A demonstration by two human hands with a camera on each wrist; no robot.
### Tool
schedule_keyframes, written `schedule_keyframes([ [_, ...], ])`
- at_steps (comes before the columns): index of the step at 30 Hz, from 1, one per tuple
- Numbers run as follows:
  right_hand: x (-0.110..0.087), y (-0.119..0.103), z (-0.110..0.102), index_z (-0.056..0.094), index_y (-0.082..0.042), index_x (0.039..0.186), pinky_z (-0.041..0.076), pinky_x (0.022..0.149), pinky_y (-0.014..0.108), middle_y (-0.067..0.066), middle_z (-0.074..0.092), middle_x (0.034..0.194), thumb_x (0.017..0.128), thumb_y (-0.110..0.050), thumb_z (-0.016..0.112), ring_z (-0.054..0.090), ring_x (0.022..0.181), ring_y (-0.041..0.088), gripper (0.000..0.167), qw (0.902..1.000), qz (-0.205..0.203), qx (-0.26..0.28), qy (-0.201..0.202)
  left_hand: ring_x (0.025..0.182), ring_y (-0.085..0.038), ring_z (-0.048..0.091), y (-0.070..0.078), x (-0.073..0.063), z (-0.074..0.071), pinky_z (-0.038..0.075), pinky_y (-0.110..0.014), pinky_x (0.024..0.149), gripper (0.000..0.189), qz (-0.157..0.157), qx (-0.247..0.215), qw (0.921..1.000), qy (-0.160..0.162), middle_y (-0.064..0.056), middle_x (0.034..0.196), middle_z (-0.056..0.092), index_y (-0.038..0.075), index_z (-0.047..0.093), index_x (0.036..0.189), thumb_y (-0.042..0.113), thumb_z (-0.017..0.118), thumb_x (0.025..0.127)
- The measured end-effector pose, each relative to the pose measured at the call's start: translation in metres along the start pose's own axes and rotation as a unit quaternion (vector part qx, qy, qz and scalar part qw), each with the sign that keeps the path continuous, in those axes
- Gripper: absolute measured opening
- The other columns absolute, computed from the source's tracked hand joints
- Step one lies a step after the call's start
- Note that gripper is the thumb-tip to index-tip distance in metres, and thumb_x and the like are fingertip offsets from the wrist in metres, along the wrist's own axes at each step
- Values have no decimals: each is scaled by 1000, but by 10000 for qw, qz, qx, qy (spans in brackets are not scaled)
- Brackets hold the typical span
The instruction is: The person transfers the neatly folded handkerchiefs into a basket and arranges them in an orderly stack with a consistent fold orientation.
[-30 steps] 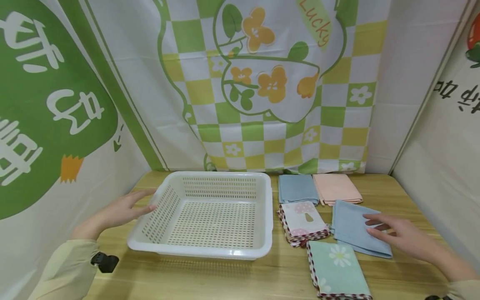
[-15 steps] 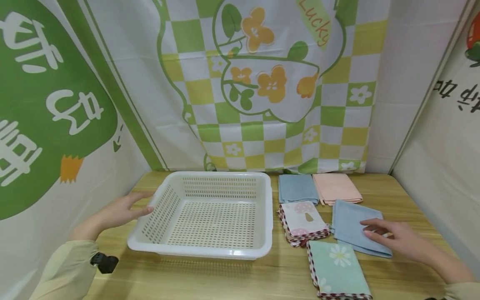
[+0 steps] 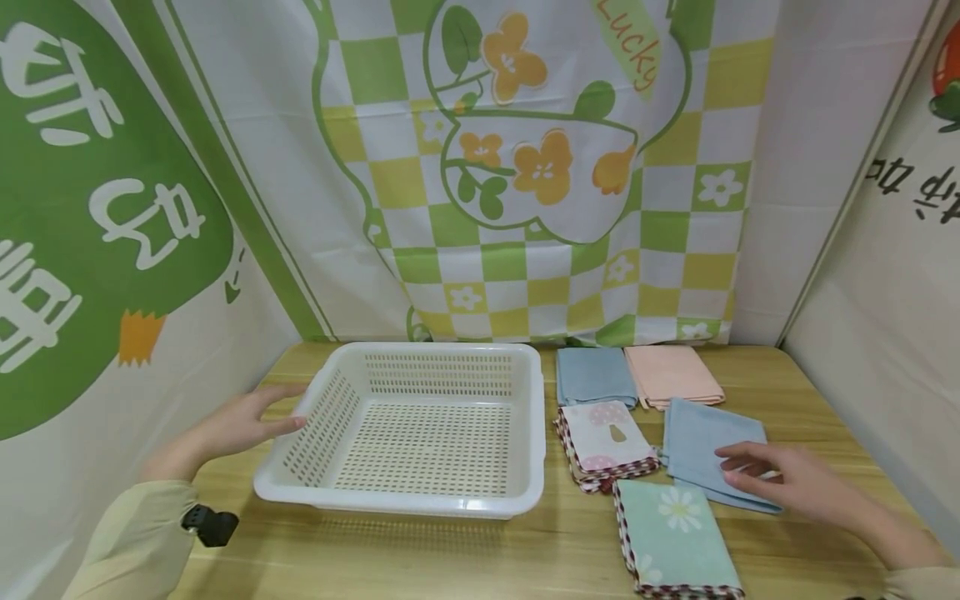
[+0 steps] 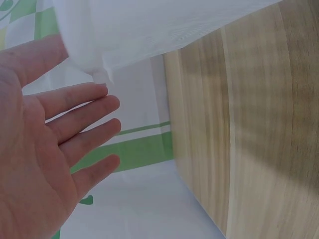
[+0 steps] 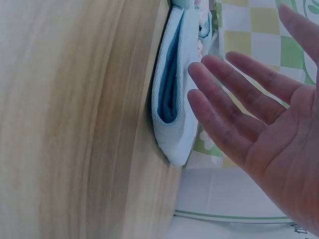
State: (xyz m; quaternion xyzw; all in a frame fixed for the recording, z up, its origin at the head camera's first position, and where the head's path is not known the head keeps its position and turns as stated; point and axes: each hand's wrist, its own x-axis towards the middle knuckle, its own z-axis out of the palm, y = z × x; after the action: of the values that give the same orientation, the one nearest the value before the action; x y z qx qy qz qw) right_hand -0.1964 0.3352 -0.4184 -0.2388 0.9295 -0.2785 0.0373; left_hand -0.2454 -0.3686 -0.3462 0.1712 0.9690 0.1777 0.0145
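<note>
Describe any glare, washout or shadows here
Head view: glint on the white basket, dotted shadow on the table before it; left wrist: white basket washed out, broad shadow across the table; right wrist: dark shade inside the blue cloth.

Cloth-walled booth with wooden table

I'm seeing soft light bathing the tan wood-grain table, glinting off the rectangular white plastic basket and leaving faint shadow below; the left wrist view is washing that basket out, blurred.

The basket looks glossy plastic, the towels matt cloth, the table wood.
</note>
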Motion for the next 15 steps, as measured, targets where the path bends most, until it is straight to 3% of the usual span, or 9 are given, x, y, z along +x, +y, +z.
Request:
schedule_keyframes([
  [15,-2,-2,6,58,-8,125,53,65,22,4,70,108,96,-25,56,62,89,-4,34,9992,-3,330,-241,126,-51,41,-3,-2,-1,38,-67,93,66,6,-244,9997,-60,-27,138,47,-1,44,138,38,65,89],
])
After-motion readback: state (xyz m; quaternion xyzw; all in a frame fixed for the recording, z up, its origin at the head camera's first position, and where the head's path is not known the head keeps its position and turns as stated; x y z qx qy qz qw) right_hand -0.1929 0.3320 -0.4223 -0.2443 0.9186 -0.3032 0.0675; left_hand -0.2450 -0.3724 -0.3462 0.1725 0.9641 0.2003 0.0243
